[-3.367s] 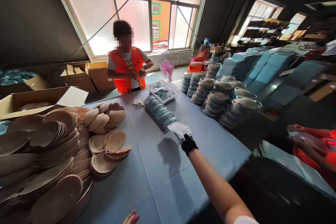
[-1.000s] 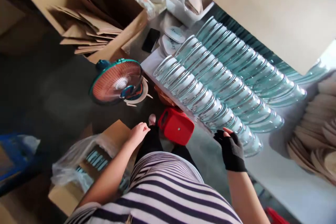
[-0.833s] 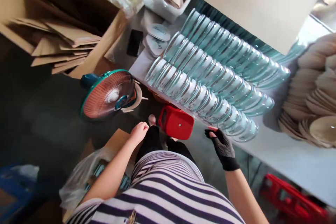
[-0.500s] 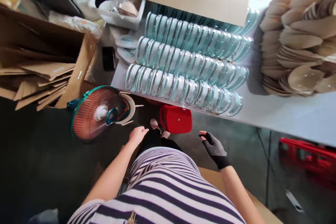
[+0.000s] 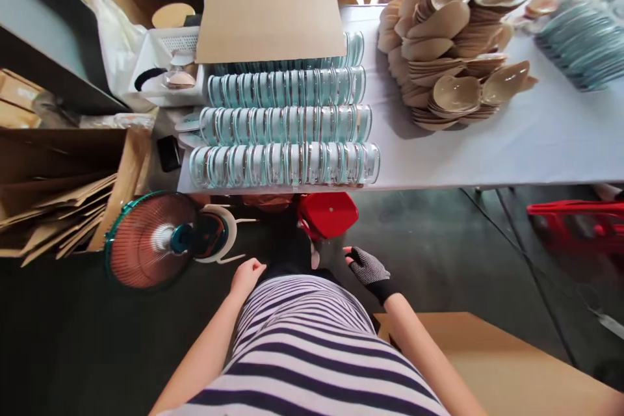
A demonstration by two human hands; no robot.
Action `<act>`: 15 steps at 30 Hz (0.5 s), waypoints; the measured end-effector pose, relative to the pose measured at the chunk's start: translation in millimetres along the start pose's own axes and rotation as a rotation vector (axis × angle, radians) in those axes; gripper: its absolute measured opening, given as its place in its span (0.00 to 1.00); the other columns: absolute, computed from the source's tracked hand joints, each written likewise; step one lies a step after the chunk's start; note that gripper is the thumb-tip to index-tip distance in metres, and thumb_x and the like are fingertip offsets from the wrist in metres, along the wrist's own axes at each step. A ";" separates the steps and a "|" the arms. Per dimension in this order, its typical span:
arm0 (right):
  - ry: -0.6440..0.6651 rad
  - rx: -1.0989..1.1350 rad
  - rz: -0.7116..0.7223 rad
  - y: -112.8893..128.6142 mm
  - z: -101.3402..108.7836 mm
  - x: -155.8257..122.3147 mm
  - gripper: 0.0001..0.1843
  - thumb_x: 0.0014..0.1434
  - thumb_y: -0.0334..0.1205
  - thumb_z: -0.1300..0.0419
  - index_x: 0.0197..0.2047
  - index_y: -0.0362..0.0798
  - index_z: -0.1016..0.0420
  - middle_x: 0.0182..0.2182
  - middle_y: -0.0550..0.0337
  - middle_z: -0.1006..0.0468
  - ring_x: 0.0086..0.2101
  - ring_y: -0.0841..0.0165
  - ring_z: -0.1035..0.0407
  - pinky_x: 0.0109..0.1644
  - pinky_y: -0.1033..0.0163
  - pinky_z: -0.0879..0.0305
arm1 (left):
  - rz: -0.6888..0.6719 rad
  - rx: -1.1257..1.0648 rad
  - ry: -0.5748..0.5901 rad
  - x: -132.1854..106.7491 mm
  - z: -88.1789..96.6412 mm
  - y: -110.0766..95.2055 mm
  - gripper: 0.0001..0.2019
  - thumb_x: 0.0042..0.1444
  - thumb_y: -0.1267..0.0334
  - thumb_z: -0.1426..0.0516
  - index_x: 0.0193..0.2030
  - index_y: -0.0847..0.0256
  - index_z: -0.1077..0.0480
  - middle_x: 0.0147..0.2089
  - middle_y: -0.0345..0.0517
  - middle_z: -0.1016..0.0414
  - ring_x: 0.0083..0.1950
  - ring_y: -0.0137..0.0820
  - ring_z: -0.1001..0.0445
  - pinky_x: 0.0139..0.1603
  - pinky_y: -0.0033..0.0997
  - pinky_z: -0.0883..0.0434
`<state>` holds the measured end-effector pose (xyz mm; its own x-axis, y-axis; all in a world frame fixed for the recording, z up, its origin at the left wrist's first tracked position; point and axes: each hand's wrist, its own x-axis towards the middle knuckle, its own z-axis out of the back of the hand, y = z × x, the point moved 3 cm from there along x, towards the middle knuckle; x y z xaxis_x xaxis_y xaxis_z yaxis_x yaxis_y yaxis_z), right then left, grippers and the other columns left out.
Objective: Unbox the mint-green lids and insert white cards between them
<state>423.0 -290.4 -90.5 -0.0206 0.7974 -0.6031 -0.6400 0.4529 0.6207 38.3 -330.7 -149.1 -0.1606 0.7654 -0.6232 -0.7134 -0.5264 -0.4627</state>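
Observation:
My left hand (image 5: 247, 275) is bare and hangs beside my striped shirt, its fingers curled in with nothing seen in them. My right hand (image 5: 368, 268) wears a dark dotted fingerless glove and hangs at my other side, thumb and fingertips slightly apart and holding nothing. Both hands are below the front edge of the white-covered table (image 5: 468, 169), touching nothing on it. On it stand several rows of clear, round-rimmed glass-like pieces (image 5: 285, 164), packed side by side. Stacks of tan, oval, shallow pieces (image 5: 455, 94) lie to their right.
A red stool (image 5: 331, 214) stands under the table edge. A fan (image 5: 151, 240) and a carton of cardboard sheets (image 5: 134, 169) are at the left. A cardboard sheet (image 5: 270, 26) covers the back rows. Behind me at right is a large carton (image 5: 468, 351); a red crate (image 5: 580, 221) lies right.
My view has turned and tilted up, showing more of the table's right end and back. My right hand sits further left in view; both hands stay low with nothing in them.

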 end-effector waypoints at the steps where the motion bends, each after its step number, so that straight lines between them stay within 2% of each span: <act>1: -0.007 -0.010 -0.010 -5.2 0.4 -1.2 0.20 0.59 0.41 0.44 0.53 0.49 0.24 0.50 0.58 0.29 0.50 0.67 0.31 0.58 0.62 0.34 | -0.017 -0.005 -0.010 3.5 0.7 -4.2 0.11 0.57 0.59 0.43 0.26 0.62 0.30 0.26 0.41 0.29 0.30 0.30 0.32 0.34 0.29 0.41; 3: -0.022 -0.024 -0.012 -14.5 0.1 -2.1 0.20 0.61 0.42 0.46 0.55 0.49 0.26 0.51 0.60 0.30 0.52 0.68 0.32 0.59 0.61 0.35 | -0.050 -0.074 -0.037 14.2 5.9 -13.4 0.10 0.57 0.62 0.43 0.26 0.62 0.29 0.25 0.41 0.29 0.29 0.30 0.32 0.34 0.29 0.40; 5: -0.032 -0.023 -0.017 -21.5 -1.3 -2.2 0.20 0.62 0.42 0.47 0.56 0.49 0.27 0.52 0.61 0.30 0.52 0.69 0.33 0.61 0.61 0.36 | -0.074 -0.175 -0.058 29.2 14.4 -22.8 0.08 0.57 0.66 0.45 0.30 0.61 0.25 0.26 0.42 0.27 0.31 0.31 0.29 0.36 0.30 0.37; 8: -0.009 -0.013 -0.061 -27.1 -4.8 -1.4 0.22 0.62 0.44 0.48 0.57 0.50 0.28 0.53 0.61 0.31 0.53 0.69 0.33 0.61 0.61 0.36 | -0.097 -0.288 -0.158 57.1 35.5 -37.5 0.11 0.59 0.69 0.47 0.44 0.63 0.24 0.39 0.48 0.22 0.41 0.32 0.24 0.46 0.30 0.31; 9: 0.002 -0.009 -0.071 -27.7 -5.9 -0.4 0.23 0.61 0.45 0.48 0.57 0.50 0.28 0.53 0.61 0.31 0.53 0.69 0.33 0.61 0.61 0.36 | -0.100 -0.333 -0.233 66.8 46.3 -42.5 0.14 0.60 0.69 0.48 0.49 0.64 0.26 0.45 0.51 0.23 0.46 0.32 0.24 0.51 0.31 0.32; 11: 0.003 0.007 -0.064 -27.9 -5.9 4.4 0.25 0.60 0.49 0.48 0.56 0.49 0.27 0.53 0.59 0.31 0.53 0.67 0.33 0.60 0.59 0.36 | -0.105 -0.460 -0.473 84.5 75.1 -51.9 0.17 0.61 0.67 0.48 0.55 0.66 0.31 0.54 0.56 0.27 0.53 0.32 0.27 0.58 0.32 0.34; 13: -0.028 0.045 -0.030 -26.8 -0.6 16.1 0.28 0.57 0.53 0.49 0.55 0.48 0.27 0.52 0.56 0.30 0.51 0.65 0.33 0.60 0.58 0.35 | -0.116 -0.609 -0.768 99.1 111.4 -59.7 0.20 0.59 0.66 0.46 0.58 0.67 0.33 0.57 0.58 0.31 0.56 0.33 0.30 0.60 0.34 0.35; 15: -0.125 0.128 0.003 -23.8 14.6 37.8 0.32 0.54 0.58 0.47 0.55 0.46 0.28 0.52 0.54 0.31 0.52 0.63 0.34 0.60 0.57 0.36 | -0.141 -0.713 -1.010 113.8 150.5 -65.8 0.21 0.57 0.65 0.43 0.58 0.66 0.33 0.60 0.58 0.34 0.58 0.34 0.32 0.60 0.35 0.35</act>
<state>448.7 -265.3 -120.7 0.0786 0.8384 -0.5394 -0.5370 0.4915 0.6857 -35.7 -153.1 -94.7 -0.7906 0.6075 0.0768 -0.2882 -0.2585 -0.9220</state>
